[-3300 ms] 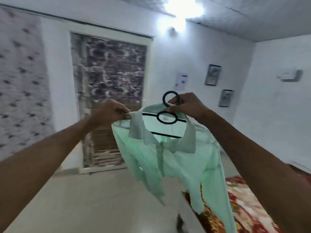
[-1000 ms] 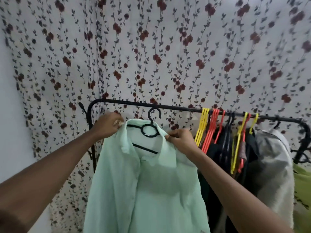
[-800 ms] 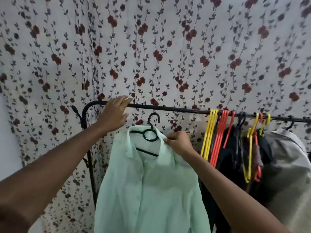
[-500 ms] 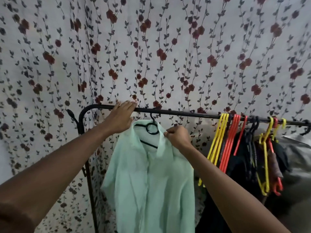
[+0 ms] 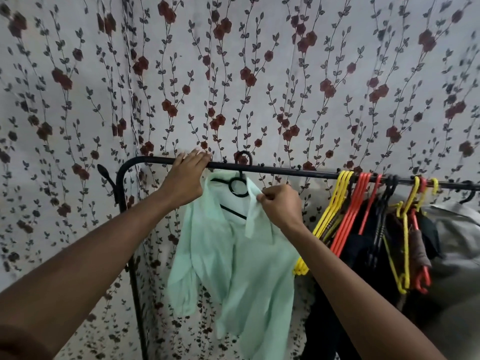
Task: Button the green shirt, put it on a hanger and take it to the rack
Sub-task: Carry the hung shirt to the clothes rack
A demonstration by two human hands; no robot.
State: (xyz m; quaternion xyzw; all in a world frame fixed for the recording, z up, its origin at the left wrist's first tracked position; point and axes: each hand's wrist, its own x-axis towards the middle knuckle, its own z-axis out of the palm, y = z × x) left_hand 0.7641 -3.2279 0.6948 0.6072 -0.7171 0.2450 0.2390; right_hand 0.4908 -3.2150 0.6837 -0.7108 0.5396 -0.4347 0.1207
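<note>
Shirt (image 5: 246, 268): thin, matt green cloth
Rack (image 5: 285, 170): smooth black metal
Hangers (image 5: 337, 203): glossy plastic
Curtain (image 5: 233, 74): floral cloth

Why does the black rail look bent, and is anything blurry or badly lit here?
Head view: the wide-angle lens bows the black metal rack rail and stretches both forearms at the edges. Head view: light is dim and even, without glare. Head view: the pale green shirt is soft at its hem, while the left hand on the rail and the right hand pinching the collar look sharp.
</note>
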